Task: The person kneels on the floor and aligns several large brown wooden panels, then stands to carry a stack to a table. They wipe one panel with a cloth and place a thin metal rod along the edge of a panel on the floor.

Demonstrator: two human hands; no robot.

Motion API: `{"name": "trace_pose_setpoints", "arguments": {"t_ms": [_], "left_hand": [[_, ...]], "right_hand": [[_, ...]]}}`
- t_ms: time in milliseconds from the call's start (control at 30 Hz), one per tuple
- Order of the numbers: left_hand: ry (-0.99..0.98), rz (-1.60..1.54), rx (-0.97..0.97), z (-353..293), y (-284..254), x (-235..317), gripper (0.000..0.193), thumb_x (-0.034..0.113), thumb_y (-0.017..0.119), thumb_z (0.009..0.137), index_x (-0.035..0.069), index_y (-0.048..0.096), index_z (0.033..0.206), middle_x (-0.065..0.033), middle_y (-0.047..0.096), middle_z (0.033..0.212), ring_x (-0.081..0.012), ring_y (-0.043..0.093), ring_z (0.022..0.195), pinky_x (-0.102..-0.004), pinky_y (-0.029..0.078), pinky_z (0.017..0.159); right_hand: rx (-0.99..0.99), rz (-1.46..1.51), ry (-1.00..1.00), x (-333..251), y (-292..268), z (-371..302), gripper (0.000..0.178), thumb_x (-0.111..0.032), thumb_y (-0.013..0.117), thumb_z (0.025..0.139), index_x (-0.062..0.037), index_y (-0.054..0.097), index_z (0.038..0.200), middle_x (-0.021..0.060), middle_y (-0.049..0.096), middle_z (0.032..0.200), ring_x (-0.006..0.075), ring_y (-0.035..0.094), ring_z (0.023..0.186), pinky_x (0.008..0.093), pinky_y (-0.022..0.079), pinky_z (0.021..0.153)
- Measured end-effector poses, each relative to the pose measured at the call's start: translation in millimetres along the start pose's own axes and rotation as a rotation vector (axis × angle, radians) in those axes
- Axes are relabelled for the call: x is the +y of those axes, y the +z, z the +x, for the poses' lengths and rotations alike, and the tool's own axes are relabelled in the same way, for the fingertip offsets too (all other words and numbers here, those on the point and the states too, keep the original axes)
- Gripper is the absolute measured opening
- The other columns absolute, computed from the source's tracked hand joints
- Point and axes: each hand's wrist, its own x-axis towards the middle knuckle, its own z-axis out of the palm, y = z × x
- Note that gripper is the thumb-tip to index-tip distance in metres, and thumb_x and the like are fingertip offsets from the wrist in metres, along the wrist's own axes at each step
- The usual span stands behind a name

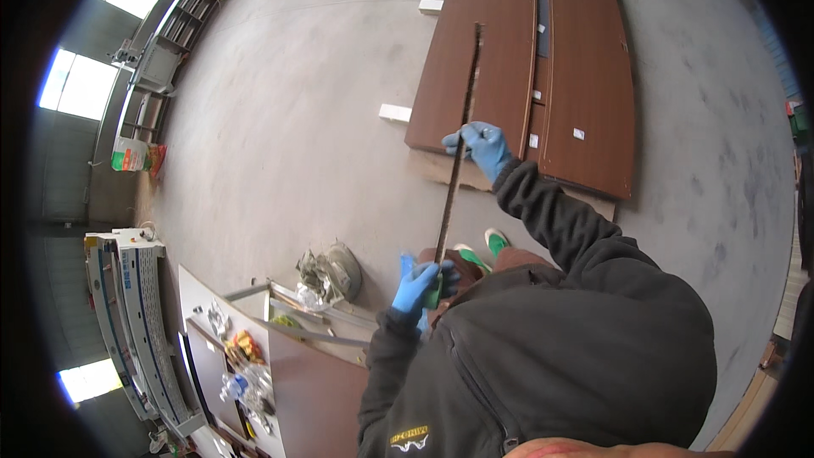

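I hold a long thin dark strip [462, 110] out in front of me, running from near my chest up over the brown panels. My right hand [480, 146], in a blue glove, grips the strip about halfway along. My left hand [418, 285], also blue-gloved, holds its near end close to my body, together with something green that I cannot make out. Both sleeves are dark. Two large brown wood panels [593, 76] lie flat on the concrete floor ahead, resting on white blocks [395, 113].
A low table [199, 288] at lower left carries bags, packets and metal bars. A crumpled grey bag [332, 270] lies on the floor beside it. Grey metal shelving parts [127, 314] stand at far left. My green-toed shoes [494, 242] show below the strip.
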Motion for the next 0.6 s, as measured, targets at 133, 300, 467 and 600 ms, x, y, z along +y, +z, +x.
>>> {"name": "trace_pose_setpoints", "arguments": {"t_ms": [133, 300, 467, 600], "left_hand": [[-0.039, 0.057, 0.085, 11.4, -63.4, 76.0, 0.043, 0.025, 0.057, 0.108, -0.005, 0.061, 0.138, -0.0223, 0.071, 0.127, -0.0325, 0.073, 0.112, -0.0429, 0.059, 0.099], [-0.046, 0.237, 0.204, 40.8, -201.2, 185.5, 0.034, 0.022, 0.064, 0.106, -0.001, 0.070, 0.130, -0.0145, 0.076, 0.114, -0.0238, 0.075, 0.097, -0.0373, 0.062, 0.081], [-0.126, 0.187, 0.308, 41.6, -334.2, 327.6, 0.029, 0.019, 0.062, 0.104, 0.002, 0.073, 0.125, -0.0109, 0.077, 0.105, -0.0192, 0.073, 0.086, -0.0296, 0.058, 0.067], [-0.184, 0.467, 0.283, 48.2, -404.9, 457.1, 0.034, 0.029, 0.062, 0.103, 0.007, 0.074, 0.126, -0.0083, 0.079, 0.102, -0.0153, 0.073, 0.083, -0.0252, 0.049, 0.058]], "right_hand": [[0.013, -0.068, -0.020, -6.5, 74.2, 103.6, 0.031, -0.019, 0.048, 0.109, 0.0014, 0.071, 0.102, 0.0132, 0.079, 0.104, 0.0205, 0.075, 0.091, 0.0349, 0.060, 0.087], [0.120, 0.011, -0.037, -1.0, 153.0, 242.6, 0.030, -0.021, 0.050, 0.107, 0.0038, 0.067, 0.110, 0.0172, 0.078, 0.111, 0.0230, 0.075, 0.098, 0.0364, 0.060, 0.088], [0.303, 0.078, 0.044, 13.2, 255.5, 365.5, 0.030, -0.022, 0.047, 0.110, -0.0005, 0.067, 0.107, 0.0166, 0.079, 0.110, 0.0245, 0.077, 0.093, 0.0388, 0.061, 0.088], [0.405, 0.017, 0.016, 8.4, 304.3, 432.4, 0.030, -0.022, 0.046, 0.110, -0.0007, 0.066, 0.104, 0.0151, 0.079, 0.111, 0.0219, 0.077, 0.091, 0.0328, 0.060, 0.074]]}}
